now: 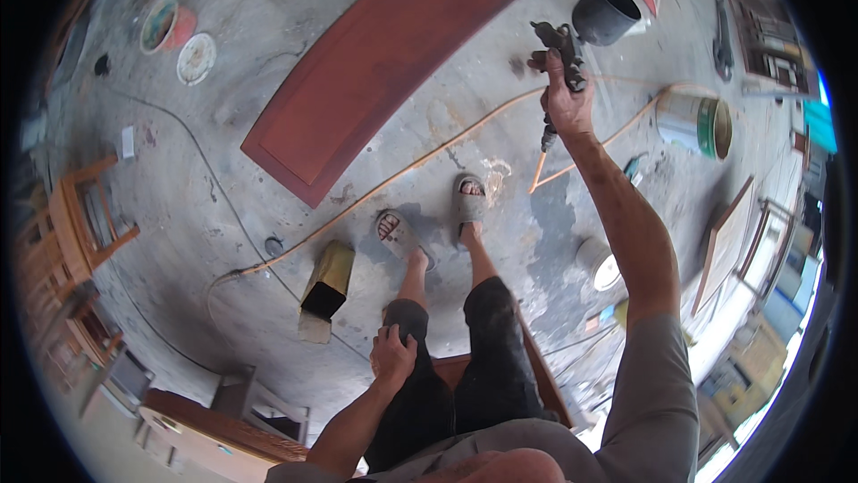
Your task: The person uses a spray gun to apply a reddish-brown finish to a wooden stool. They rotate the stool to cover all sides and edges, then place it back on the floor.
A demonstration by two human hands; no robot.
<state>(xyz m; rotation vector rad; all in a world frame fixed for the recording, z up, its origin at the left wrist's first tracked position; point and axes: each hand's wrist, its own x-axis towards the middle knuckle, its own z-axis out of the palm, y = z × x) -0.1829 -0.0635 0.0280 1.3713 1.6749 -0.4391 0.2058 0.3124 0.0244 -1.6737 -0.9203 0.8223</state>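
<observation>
My right hand (pixel 568 100) is stretched out ahead and closed around the grip of a dark spray gun (pixel 563 45). From the bottom of the gun an orange air hose (pixel 420 161) leads down and away over the floor. To the left of the gun lies a long reddish-brown wooden panel (pixel 375 63), its long edges bowed by the lens. There is a gap between gun and panel. My left hand (pixel 393 356) rests on my left knee, fingers spread over the dark trouser leg, holding nothing.
A black bucket (pixel 601 16) stands just beyond the gun. At right lies a white-green bucket (pixel 684 121). A square yellow tin (pixel 331 273) is left of my feet. Wooden chairs (pixel 80 215) line the left; a reddish bucket (pixel 179 27) and white lid (pixel 197 58) sit far left.
</observation>
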